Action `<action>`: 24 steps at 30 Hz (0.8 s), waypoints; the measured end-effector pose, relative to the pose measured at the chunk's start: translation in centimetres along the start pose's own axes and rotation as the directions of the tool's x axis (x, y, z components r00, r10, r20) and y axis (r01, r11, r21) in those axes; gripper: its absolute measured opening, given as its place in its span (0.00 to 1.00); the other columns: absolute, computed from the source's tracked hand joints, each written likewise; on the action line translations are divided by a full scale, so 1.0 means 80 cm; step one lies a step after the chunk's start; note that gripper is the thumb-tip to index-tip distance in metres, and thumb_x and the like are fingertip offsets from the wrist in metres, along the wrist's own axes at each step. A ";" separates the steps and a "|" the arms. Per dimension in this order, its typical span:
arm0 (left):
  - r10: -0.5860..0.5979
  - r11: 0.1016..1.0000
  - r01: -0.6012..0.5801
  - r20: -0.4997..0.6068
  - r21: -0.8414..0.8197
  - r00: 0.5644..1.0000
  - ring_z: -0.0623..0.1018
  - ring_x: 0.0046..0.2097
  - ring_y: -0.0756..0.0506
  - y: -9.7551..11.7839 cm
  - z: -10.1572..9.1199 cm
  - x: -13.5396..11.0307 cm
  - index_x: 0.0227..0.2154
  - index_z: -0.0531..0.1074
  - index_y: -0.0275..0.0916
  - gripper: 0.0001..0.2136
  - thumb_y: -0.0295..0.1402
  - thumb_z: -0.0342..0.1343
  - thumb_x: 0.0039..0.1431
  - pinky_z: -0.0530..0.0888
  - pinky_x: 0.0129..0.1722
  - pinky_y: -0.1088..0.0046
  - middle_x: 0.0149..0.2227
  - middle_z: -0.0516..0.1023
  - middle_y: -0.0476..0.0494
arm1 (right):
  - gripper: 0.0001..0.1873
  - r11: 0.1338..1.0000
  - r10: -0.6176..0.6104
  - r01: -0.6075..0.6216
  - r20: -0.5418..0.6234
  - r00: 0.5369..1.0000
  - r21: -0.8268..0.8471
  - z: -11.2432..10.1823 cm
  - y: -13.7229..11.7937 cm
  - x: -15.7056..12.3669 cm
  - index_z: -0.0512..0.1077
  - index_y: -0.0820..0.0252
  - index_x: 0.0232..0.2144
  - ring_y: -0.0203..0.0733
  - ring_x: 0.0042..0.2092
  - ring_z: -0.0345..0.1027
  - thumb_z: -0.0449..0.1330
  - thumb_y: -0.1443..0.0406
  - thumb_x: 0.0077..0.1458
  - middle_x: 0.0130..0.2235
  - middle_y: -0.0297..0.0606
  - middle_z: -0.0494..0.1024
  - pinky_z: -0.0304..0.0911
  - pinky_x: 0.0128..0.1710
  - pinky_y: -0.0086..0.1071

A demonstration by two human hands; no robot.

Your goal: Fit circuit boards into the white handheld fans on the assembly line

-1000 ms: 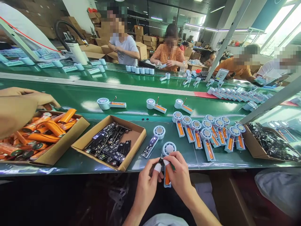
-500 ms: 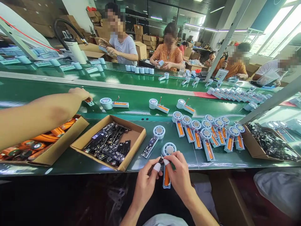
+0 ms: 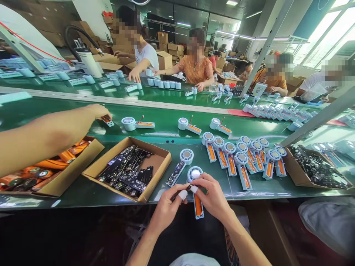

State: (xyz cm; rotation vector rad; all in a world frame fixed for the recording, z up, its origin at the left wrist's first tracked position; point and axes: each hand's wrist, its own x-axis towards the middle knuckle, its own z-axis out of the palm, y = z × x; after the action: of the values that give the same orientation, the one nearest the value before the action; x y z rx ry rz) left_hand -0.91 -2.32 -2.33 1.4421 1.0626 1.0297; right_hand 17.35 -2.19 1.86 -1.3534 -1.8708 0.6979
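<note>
Just in front of me a pale blue handheld fan point(image 3: 195, 173) lies with its round head on the bench edge and its open handle, holding an orange battery, toward me. Over its neck my left hand point(image 3: 169, 205) pinches a small dark circuit board point(image 3: 189, 187), mostly hidden by the fingers. My right hand point(image 3: 212, 194) is closed at the same end of the board; what its fingertips grip is too small to make out. White covers sit on some fingertips. Another fan point(image 3: 186, 156), with a circuit board point(image 3: 175, 173) on its handle, lies just beyond.
A carton of circuit boards point(image 3: 163, 168) stands to the left, beside a carton of orange batteries point(image 3: 63, 181). Several open fans point(image 3: 241, 158) cluster at right near another carton point(image 3: 302, 177). A co-worker's arm point(image 3: 55, 127) reaches over the green belt point(image 3: 166, 111); people sit opposite.
My hands stay pinched together over the fan, shifting slightly, and the fan's handle has swung a little to the right. Across the belt, two people have stretched their arms toward the fans.
</note>
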 end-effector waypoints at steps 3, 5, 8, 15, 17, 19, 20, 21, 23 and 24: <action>-0.043 0.992 0.048 -0.050 0.115 0.998 0.81 0.32 0.46 0.005 -0.001 -0.005 0.49 0.76 0.39 0.16 0.39 0.51 0.64 0.78 0.38 0.68 0.36 0.83 0.44 | 0.12 0.999 -0.019 0.020 -0.065 0.998 0.028 -0.018 0.007 -0.009 0.76 0.54 0.46 0.46 0.47 0.72 0.59 0.69 0.61 0.45 0.40 0.78 0.67 0.48 0.37; -0.059 0.979 0.070 -0.061 0.191 0.996 0.82 0.34 0.45 0.006 -0.001 -0.011 0.53 0.73 0.40 0.18 0.39 0.50 0.65 0.78 0.42 0.66 0.39 0.83 0.43 | 0.16 0.998 0.056 -0.054 -0.114 0.992 0.028 -0.027 0.014 -0.022 0.74 0.55 0.50 0.45 0.47 0.72 0.58 0.68 0.60 0.47 0.41 0.78 0.68 0.48 0.36; -0.060 0.964 0.064 -0.024 0.257 0.998 0.83 0.32 0.45 0.003 0.002 -0.016 0.56 0.70 0.41 0.18 0.37 0.47 0.66 0.79 0.41 0.65 0.41 0.83 0.42 | 0.16 0.979 0.204 -0.204 -0.030 0.979 0.010 -0.029 0.024 -0.039 0.75 0.56 0.49 0.42 0.37 0.73 0.59 0.68 0.58 0.39 0.38 0.80 0.69 0.37 0.32; 0.162 0.777 -0.170 0.069 0.606 0.984 0.82 0.46 0.40 0.004 0.014 -0.020 0.56 0.72 0.42 0.23 0.23 0.40 0.63 0.79 0.45 0.63 0.46 0.80 0.38 | 0.11 0.976 0.175 -0.154 -0.128 0.976 0.157 -0.008 0.015 -0.027 0.80 0.56 0.37 0.44 0.39 0.77 0.56 0.64 0.61 0.38 0.40 0.83 0.69 0.39 0.33; 0.132 0.674 -0.185 0.130 0.716 0.983 0.83 0.39 0.41 0.009 0.013 -0.023 0.55 0.73 0.45 0.27 0.19 0.40 0.60 0.80 0.37 0.66 0.43 0.79 0.40 | 0.11 0.929 0.229 -0.183 -0.114 0.967 0.321 -0.002 0.010 -0.016 0.79 0.57 0.40 0.43 0.37 0.76 0.59 0.61 0.60 0.36 0.40 0.83 0.70 0.38 0.33; 0.109 0.606 -0.178 0.140 0.775 0.984 0.83 0.37 0.41 0.012 0.011 -0.025 0.55 0.74 0.47 0.28 0.18 0.40 0.59 0.79 0.33 0.66 0.42 0.78 0.40 | 0.13 0.803 0.308 -0.258 -0.004 0.951 0.537 0.005 0.006 -0.007 0.77 0.59 0.42 0.41 0.32 0.75 0.63 0.59 0.56 0.31 0.37 0.81 0.71 0.33 0.32; 0.112 0.610 -0.176 0.137 0.772 0.984 0.83 0.38 0.40 0.013 0.009 -0.026 0.55 0.73 0.47 0.28 0.18 0.40 0.60 0.79 0.34 0.66 0.43 0.79 0.40 | 0.15 0.724 0.336 -0.299 0.061 0.940 0.621 0.009 0.005 -0.004 0.76 0.59 0.41 0.39 0.29 0.73 0.66 0.57 0.54 0.29 0.35 0.80 0.70 0.30 0.31; 0.121 0.639 -0.173 0.124 0.749 0.985 0.84 0.41 0.39 0.013 0.008 -0.026 0.56 0.72 0.46 0.27 0.19 0.40 0.60 0.80 0.37 0.64 0.44 0.79 0.39 | 0.16 0.660 0.354 -0.333 0.112 0.929 0.674 0.012 0.004 -0.002 0.76 0.60 0.39 0.38 0.27 0.72 0.67 0.56 0.52 0.27 0.34 0.79 0.70 0.29 0.30; 0.127 0.740 -0.138 0.064 0.658 0.990 0.83 0.45 0.39 0.011 0.007 -0.027 0.58 0.69 0.42 0.24 0.22 0.40 0.63 0.80 0.42 0.62 0.45 0.81 0.38 | 0.16 0.610 0.375 -0.360 0.143 0.916 0.706 0.017 0.004 -0.001 0.77 0.61 0.34 0.36 0.26 0.71 0.69 0.55 0.49 0.25 0.33 0.78 0.70 0.29 0.30; 0.112 0.791 -0.101 0.021 0.603 0.994 0.83 0.46 0.39 0.010 0.007 -0.028 0.58 0.68 0.40 0.22 0.25 0.41 0.64 0.80 0.44 0.61 0.46 0.81 0.37 | 0.16 0.618 0.379 -0.355 0.130 0.916 0.702 0.018 0.005 -0.001 0.78 0.62 0.33 0.36 0.27 0.71 0.69 0.55 0.49 0.26 0.34 0.78 0.70 0.31 0.31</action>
State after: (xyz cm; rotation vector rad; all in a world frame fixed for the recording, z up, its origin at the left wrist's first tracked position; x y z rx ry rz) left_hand -0.85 -4.71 -1.71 2.0297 1.4166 0.8047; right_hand 16.41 -2.19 0.69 -1.1846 -1.0600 1.4343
